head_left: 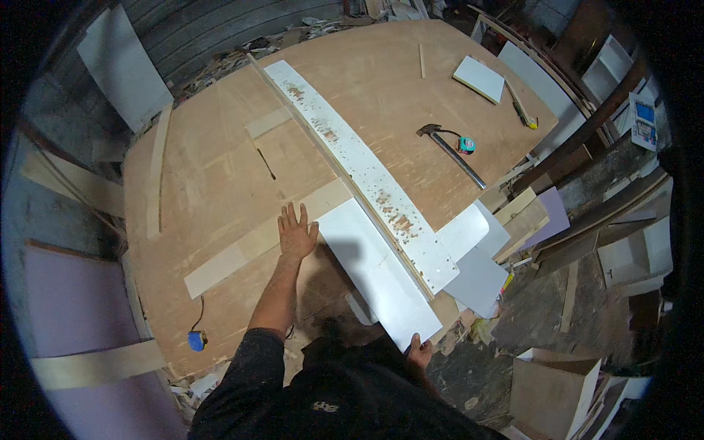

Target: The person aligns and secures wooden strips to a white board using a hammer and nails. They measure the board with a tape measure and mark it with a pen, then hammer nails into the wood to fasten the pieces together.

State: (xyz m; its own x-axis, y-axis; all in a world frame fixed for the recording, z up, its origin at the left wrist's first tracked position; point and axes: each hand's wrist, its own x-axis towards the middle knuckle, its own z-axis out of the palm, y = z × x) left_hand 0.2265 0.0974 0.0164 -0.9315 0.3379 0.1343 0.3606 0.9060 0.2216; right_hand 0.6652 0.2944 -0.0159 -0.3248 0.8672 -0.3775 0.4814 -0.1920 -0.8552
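My left hand (297, 235) lies flat with fingers spread on a pale wooden strip (235, 258), its thumb near the far left corner of a white board (378, 275). At the near right corner of that board, my right hand (419, 353) grips the edge, thumb on top and the other fingers mostly hidden underneath. Along its right side, the white board lies against a long white plank (367, 174) with chipped, brownish patches and a bare wooden edge. Both rest on a large plywood table (220, 169).
A hammer (453, 158) and a teal tape measure (466, 145) lie right of the plank. A blue tape measure (196, 340) sits near left; a thin dark tool (266, 164) lies beyond my left hand. White offcuts (480, 275) lean at the right edge; an open wooden box (554, 389) stands on the floor.
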